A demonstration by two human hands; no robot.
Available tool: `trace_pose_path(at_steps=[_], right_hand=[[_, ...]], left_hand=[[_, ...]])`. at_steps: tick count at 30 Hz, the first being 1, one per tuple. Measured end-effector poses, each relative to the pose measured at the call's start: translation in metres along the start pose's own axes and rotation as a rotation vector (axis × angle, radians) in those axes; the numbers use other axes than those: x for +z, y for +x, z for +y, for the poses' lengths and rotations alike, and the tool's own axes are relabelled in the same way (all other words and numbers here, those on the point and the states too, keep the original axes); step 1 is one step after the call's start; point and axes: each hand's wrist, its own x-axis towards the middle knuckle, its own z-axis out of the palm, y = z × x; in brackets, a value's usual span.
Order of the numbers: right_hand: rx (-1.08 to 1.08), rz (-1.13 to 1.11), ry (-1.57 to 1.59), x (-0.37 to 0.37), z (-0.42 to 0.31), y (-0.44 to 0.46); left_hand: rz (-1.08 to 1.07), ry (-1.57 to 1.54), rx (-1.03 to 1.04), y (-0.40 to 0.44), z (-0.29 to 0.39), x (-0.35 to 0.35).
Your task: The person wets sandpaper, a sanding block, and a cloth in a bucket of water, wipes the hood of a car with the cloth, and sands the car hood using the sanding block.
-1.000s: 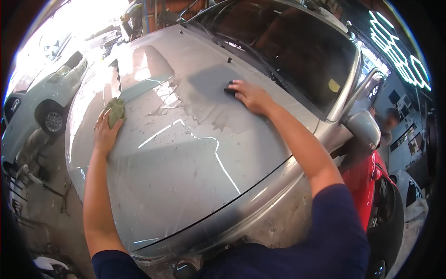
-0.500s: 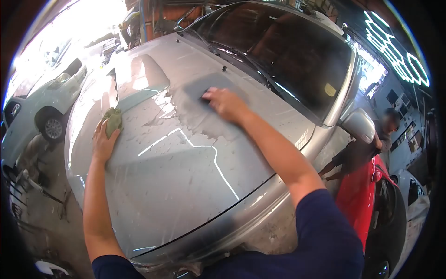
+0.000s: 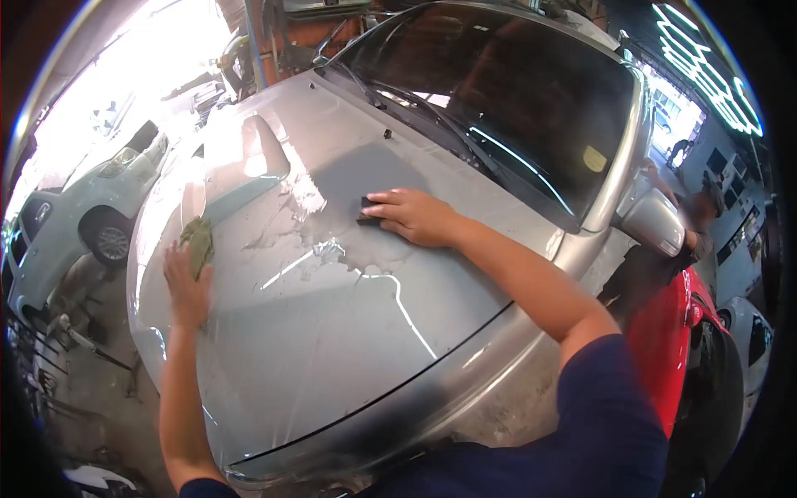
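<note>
The hood offers an open lane between the left hand and the right hand, running down to its near edge. Passage toward the far side meets the raised scoop, with the rag at the left hand near it. Toward the windshield, a small nozzle and the wipers obstruct.

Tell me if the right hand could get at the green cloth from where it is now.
Probably yes: only the hood lies between the right hand and the green cloth, though that hand grips a black block and the left hand is against the cloth.
</note>
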Motion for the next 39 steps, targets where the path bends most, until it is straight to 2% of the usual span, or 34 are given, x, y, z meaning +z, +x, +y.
trace_pose_path(at_steps=[1, 3, 6, 9, 11, 14, 15, 17, 20, 21, 23, 25, 28, 30, 32, 36, 39], right_hand=[[-0.03, -0.029, 0.019, -0.007, 0.008, -0.004], [0.045, -0.024, 0.028, -0.002, 0.05, 0.023], [0.017, 0.035, -0.054, 0.038, 0.128, 0.103], [0.134, -0.006, -0.065, 0.053, 0.121, 0.155], [0.055, -0.03, -0.006, 0.042, 0.091, 0.131], [-0.157, 0.021, 0.087, 0.035, 0.068, 0.066], [-0.186, 0.003, 0.133, 0.018, 0.057, 0.038], [-0.216, -0.026, 0.118, -0.005, 0.045, -0.006], [-0.209, -0.098, 0.105, -0.033, 0.037, -0.041], [-0.199, -0.125, 0.109, -0.041, 0.037, -0.046], [-0.141, 0.009, 0.324, -0.057, 0.044, -0.044], [-0.114, 0.211, 0.439, -0.066, 0.062, -0.032], [0.068, 0.51, 0.584, -0.077, 0.085, -0.022], [0.078, 0.655, 0.533, -0.081, 0.089, -0.026], [0.075, 0.755, 0.45, -0.082, 0.093, -0.03], [0.084, 0.763, 0.316, -0.082, 0.088, -0.037], [0.119, 0.698, 0.279, -0.08, 0.081, -0.04]], left_hand=[[-0.035, -0.043, 0.074, -0.003, 0.02, -0.006], [-0.104, -0.148, 0.179, -0.007, 0.076, -0.014], [-0.238, -0.256, 0.295, -0.005, 0.168, -0.016], [-0.37, -0.285, 0.271, 0.005, 0.245, -0.012], [-0.378, -0.304, 0.229, 0.017, 0.275, 0.002], [-0.319, -0.346, 0.228, 0.034, 0.271, 0.034], [-0.371, -0.322, 0.185, 0.038, 0.274, 0.033], [-0.464, -0.262, 0.098, 0.045, 0.282, 0.028], [-0.531, -0.12, 0.232, 0.039, 0.295, 0.044], [-0.574, -0.13, 0.21, 0.04, 0.309, 0.038], [-0.661, -0.147, 0.154, 0.041, 0.351, 0.027], [-0.6, -0.12, 0.129, 0.044, 0.373, 0.038], [-0.589, -0.029, 0.117, 0.076, 0.371, 0.075], [-0.582, 0.088, 0.176, 0.103, 0.35, 0.124], [-0.573, 0.116, 0.107, 0.138, 0.341, 0.161], [-0.571, 0.041, -0.141, 0.207, 0.346, 0.192], [-0.552, 0.059, -0.128, 0.241, 0.331, 0.222]])
